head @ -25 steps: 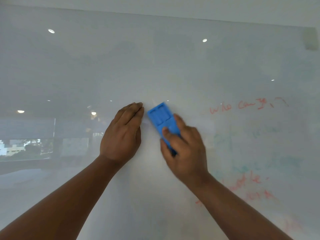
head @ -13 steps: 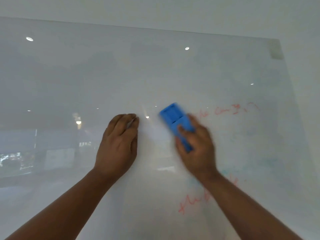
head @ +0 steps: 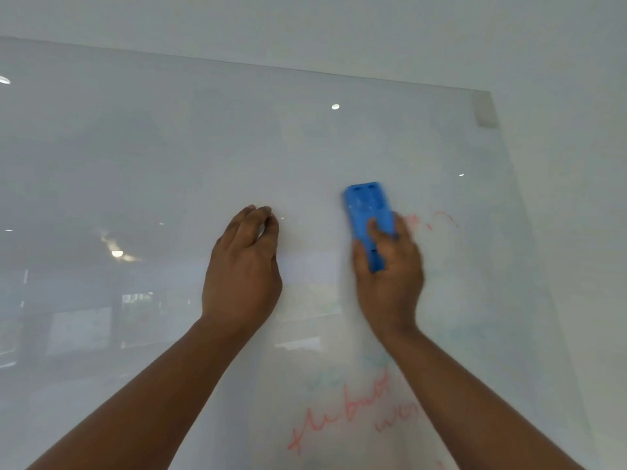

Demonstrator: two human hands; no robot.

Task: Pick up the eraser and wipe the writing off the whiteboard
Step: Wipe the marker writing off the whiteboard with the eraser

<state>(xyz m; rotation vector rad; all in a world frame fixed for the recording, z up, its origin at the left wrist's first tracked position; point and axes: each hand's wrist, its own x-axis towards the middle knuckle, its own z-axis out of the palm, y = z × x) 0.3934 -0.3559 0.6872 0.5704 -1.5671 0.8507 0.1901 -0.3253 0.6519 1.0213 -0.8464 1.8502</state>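
Observation:
A glass whiteboard (head: pixel 169 147) fills the view. My right hand (head: pixel 390 283) grips a blue eraser (head: pixel 368 215) and presses it flat on the board, its long side upright. Remnants of red writing (head: pixel 437 220) show just right of the eraser; part of that line is hidden by my hand. More red writing (head: pixel 342 415) and faint green smears (head: pixel 325 379) lie lower down between my arms. My left hand (head: pixel 242 266) rests on the board left of the eraser, fingers curled together, holding nothing that I can see.
The board's top edge (head: pixel 305 71) and right edge (head: pixel 529 266) meet the plain white wall (head: pixel 576 130). A small grey mount (head: pixel 485 111) sits at the top right corner. Ceiling lights and windows reflect in the board's left half.
My right hand has carried the eraser to the right over the upper red line, wiping most of it away, and turned it upright. My view has shifted left and up.

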